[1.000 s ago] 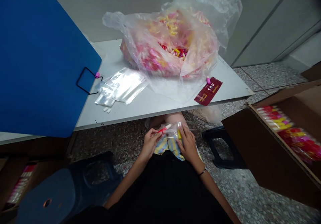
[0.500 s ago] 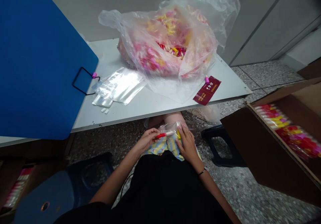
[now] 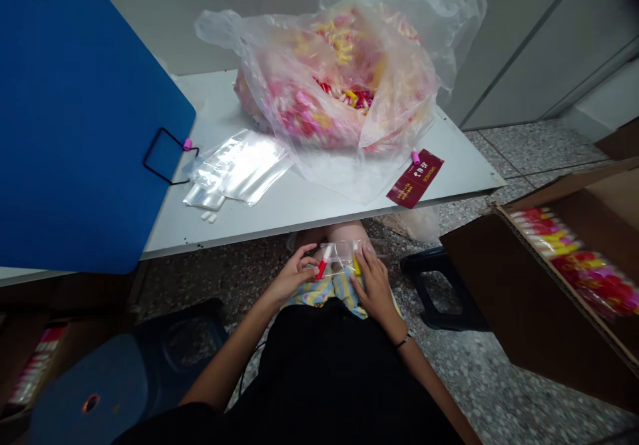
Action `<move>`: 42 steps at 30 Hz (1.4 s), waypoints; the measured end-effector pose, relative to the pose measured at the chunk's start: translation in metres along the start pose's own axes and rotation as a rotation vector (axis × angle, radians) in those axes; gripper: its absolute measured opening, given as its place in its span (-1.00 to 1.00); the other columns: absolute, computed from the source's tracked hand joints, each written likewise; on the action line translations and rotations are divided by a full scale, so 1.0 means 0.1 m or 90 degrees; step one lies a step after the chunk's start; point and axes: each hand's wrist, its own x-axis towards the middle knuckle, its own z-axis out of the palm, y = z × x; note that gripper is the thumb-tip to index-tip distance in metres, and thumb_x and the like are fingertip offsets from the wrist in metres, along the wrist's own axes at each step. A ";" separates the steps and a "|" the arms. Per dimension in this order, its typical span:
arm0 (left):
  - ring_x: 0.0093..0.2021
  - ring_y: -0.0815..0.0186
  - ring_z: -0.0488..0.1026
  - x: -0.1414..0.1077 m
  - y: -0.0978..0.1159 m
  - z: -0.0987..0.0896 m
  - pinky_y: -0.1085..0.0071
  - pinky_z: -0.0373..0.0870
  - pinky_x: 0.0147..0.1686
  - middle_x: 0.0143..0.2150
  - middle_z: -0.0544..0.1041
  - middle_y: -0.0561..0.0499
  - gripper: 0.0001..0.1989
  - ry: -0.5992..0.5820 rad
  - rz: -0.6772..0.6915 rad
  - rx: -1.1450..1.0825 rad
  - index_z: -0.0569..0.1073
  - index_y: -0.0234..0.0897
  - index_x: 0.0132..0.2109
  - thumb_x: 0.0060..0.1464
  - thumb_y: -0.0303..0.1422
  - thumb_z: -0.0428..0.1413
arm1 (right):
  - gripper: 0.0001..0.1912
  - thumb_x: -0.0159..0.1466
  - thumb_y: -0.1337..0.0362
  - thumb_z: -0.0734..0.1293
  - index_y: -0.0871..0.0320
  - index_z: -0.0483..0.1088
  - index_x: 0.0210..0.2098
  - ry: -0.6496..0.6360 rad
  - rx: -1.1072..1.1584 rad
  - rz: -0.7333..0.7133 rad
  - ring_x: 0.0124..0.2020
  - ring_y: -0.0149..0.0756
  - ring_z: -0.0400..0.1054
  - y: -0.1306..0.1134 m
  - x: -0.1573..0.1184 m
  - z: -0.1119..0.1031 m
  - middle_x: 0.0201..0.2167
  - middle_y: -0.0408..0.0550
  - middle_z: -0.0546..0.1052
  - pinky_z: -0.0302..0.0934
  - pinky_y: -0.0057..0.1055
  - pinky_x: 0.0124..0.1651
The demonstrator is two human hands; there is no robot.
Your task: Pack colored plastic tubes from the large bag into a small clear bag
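Observation:
Over my lap, a small clear plastic bag (image 3: 341, 253) is spread between my two hands. My left hand (image 3: 294, 273) has its thumb against a red tube with a white end (image 3: 322, 269), which stands nearly upright at the bag's left side; whether it is inside the bag is hard to tell. My right hand (image 3: 373, 280) grips the bag's right side, fingers over a yellow tube with a white end (image 3: 356, 264), partly hidden. On the table above lies a stack of flat clear bags (image 3: 249, 165).
A large plastic sack (image 3: 309, 116) full of coloured pieces sits on the white table (image 3: 309, 212). Near its edge lies a maroon card (image 3: 415, 179) beside a pink tube (image 3: 415, 157). An open carton (image 3: 479, 285) with packed tubes is at right; a blue stool (image 3: 100, 385) at left.
The red tube has turned from lying sideways to nearly upright at the bag's left side. My left fingers have shifted and spread a little; my right hand stays in place.

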 end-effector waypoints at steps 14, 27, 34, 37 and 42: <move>-0.44 0.42 0.42 0.05 0.02 0.07 0.52 0.35 -0.45 -0.38 0.45 0.06 -0.55 0.058 0.027 0.073 0.32 -0.27 -0.07 -0.19 -0.46 0.19 | -0.46 0.33 0.18 0.10 0.16 -0.03 0.27 0.001 -0.007 -0.006 0.29 -0.12 -0.10 0.01 0.00 0.00 0.28 0.13 0.05 -0.02 -0.13 0.19; -0.47 0.43 0.39 0.19 -0.05 0.20 0.53 0.32 -0.45 -0.49 0.39 0.11 -0.78 0.126 0.139 0.235 0.29 -0.32 -0.43 -0.20 -0.42 0.21 | -0.47 0.33 0.18 0.10 0.21 0.00 0.26 -0.012 -0.006 -0.001 0.29 -0.11 -0.10 0.00 0.01 0.00 0.28 0.15 0.05 -0.05 -0.11 0.20; -0.32 0.25 0.52 0.22 -0.16 0.14 0.42 0.42 -0.37 -0.26 0.55 -0.08 -0.72 -0.011 0.080 0.226 0.42 -0.36 -0.17 -0.11 -0.44 0.15 | -0.48 0.33 0.19 0.10 0.22 0.03 0.24 -0.010 0.000 0.004 0.29 -0.11 -0.10 0.00 0.01 0.00 0.28 0.15 0.05 -0.05 -0.11 0.20; -0.25 0.22 0.53 0.21 -0.13 0.12 0.32 0.44 -0.23 -0.20 0.56 -0.11 -0.71 -0.109 0.100 0.256 0.45 -0.37 -0.13 -0.07 -0.50 0.06 | -0.49 0.34 0.19 0.09 0.21 0.05 0.23 -0.013 0.007 0.010 0.29 -0.12 -0.10 -0.01 0.01 -0.01 0.28 0.14 0.05 -0.06 -0.11 0.21; -0.11 0.21 0.48 0.11 0.02 0.14 0.25 0.35 -0.02 -0.16 0.55 -0.08 -0.58 -0.161 0.193 0.428 0.46 -0.33 -0.08 -0.15 -0.62 0.01 | -0.51 0.34 0.21 0.09 0.22 0.06 0.23 -0.020 0.013 0.016 0.30 -0.13 -0.11 -0.02 0.01 -0.03 0.28 0.13 0.04 -0.06 -0.11 0.22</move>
